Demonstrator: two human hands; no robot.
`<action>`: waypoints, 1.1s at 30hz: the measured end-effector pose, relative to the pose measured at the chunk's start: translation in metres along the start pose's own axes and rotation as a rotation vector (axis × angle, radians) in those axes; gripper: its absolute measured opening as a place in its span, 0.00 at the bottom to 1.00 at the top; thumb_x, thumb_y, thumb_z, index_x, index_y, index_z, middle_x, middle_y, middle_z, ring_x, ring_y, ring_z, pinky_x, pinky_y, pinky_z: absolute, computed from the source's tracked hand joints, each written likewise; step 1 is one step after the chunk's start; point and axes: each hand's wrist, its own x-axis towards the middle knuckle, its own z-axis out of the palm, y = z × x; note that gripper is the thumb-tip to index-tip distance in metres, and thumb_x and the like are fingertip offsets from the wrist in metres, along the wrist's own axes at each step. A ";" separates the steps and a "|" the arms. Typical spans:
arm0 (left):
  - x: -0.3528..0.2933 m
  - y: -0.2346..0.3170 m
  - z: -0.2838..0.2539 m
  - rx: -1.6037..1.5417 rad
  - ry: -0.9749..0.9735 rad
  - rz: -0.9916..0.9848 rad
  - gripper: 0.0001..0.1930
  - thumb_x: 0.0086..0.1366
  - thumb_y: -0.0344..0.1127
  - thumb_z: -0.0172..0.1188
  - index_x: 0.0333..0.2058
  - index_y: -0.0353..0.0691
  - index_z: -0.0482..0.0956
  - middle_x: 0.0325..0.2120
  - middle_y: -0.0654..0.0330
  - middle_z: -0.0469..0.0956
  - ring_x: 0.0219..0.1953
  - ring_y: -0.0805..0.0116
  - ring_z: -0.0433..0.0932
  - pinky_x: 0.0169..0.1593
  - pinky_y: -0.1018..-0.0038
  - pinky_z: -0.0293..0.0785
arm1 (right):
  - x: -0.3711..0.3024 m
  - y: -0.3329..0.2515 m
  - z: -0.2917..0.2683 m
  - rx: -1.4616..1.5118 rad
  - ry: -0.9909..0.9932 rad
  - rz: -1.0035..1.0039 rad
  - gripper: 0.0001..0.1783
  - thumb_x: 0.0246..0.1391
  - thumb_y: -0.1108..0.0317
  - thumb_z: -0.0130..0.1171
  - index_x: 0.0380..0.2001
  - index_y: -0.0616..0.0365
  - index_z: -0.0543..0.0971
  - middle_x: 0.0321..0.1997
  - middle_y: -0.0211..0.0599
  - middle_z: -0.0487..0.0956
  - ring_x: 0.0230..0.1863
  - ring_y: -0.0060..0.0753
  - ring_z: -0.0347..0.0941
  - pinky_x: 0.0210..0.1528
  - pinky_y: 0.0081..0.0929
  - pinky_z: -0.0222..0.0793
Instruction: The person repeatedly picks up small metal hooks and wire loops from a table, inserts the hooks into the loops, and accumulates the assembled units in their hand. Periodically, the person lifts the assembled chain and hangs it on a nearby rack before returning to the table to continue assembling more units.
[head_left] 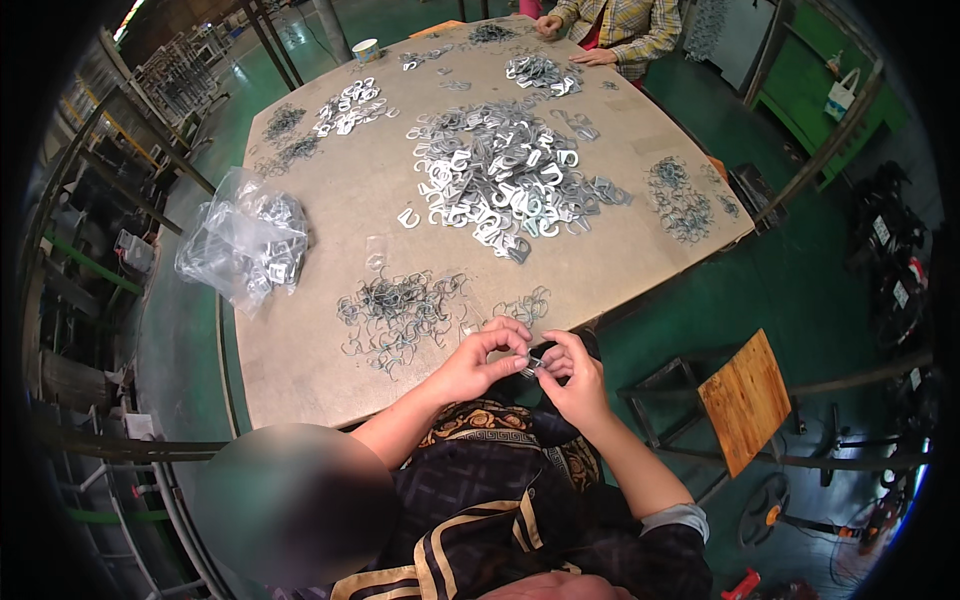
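My left hand (493, 354) and my right hand (574, 378) meet at the near edge of the table, fingertips pinched together. Between them is a small silver metal piece (533, 364), partly covered by the fingers, so its exact shape is hard to make out. Close by on the left lies a loose heap of thin bent wire clips (392, 310). A smaller cluster of the same wire clips (526, 303) is just beyond my fingers. Farther off, mid-table, rises a big pile of flat silver metal hooks (500, 165).
A clear plastic bag of metal parts (250, 240) sits at the table's left edge. More wire clips (682, 200) lie near the right edge. Across the brown table (330, 210), a person in a checked shirt (640, 35) works. A wooden stool (745, 400) stands at right.
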 end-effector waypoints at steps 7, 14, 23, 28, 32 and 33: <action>-0.005 -0.001 0.017 0.093 0.134 -0.011 0.04 0.63 0.29 0.59 0.33 0.36 0.74 0.40 0.57 0.74 0.47 0.66 0.72 0.54 0.71 0.65 | -0.003 -0.004 0.001 -0.092 0.023 -0.048 0.28 0.45 0.85 0.62 0.51 0.61 0.70 0.31 0.35 0.77 0.30 0.22 0.77 0.33 0.19 0.75; -0.010 -0.004 0.020 -0.060 0.121 -0.083 0.06 0.66 0.29 0.57 0.38 0.35 0.71 0.36 0.58 0.76 0.42 0.71 0.74 0.50 0.73 0.69 | -0.002 -0.004 0.003 -0.089 -0.038 -0.108 0.26 0.46 0.83 0.63 0.51 0.62 0.70 0.31 0.37 0.79 0.31 0.24 0.79 0.34 0.21 0.76; -0.018 0.010 0.029 0.100 0.067 0.045 0.05 0.67 0.28 0.54 0.38 0.35 0.68 0.35 0.56 0.76 0.42 0.64 0.75 0.49 0.70 0.70 | 0.087 0.068 -0.016 -0.407 0.032 -0.134 0.20 0.50 0.64 0.66 0.45 0.60 0.78 0.34 0.41 0.77 0.36 0.38 0.75 0.41 0.34 0.72; -0.022 0.007 0.036 0.166 0.021 0.060 0.05 0.66 0.25 0.54 0.37 0.36 0.68 0.37 0.54 0.76 0.43 0.61 0.75 0.49 0.68 0.70 | 0.155 0.093 0.031 -0.794 0.247 0.068 0.23 0.46 0.57 0.69 0.43 0.58 0.79 0.38 0.42 0.78 0.43 0.45 0.74 0.47 0.40 0.68; -0.025 0.000 0.040 0.193 0.003 0.082 0.05 0.65 0.25 0.55 0.36 0.36 0.68 0.37 0.54 0.76 0.43 0.59 0.76 0.49 0.67 0.71 | 0.169 0.094 0.052 -0.936 0.407 0.032 0.20 0.41 0.62 0.72 0.37 0.58 0.77 0.34 0.40 0.79 0.41 0.43 0.75 0.44 0.38 0.69; -0.026 -0.002 0.040 0.176 -0.002 0.081 0.05 0.65 0.25 0.55 0.36 0.36 0.68 0.36 0.54 0.76 0.42 0.59 0.76 0.48 0.67 0.71 | 0.172 0.093 0.052 -0.825 0.359 0.071 0.19 0.41 0.64 0.72 0.35 0.57 0.77 0.33 0.39 0.79 0.41 0.43 0.75 0.46 0.39 0.68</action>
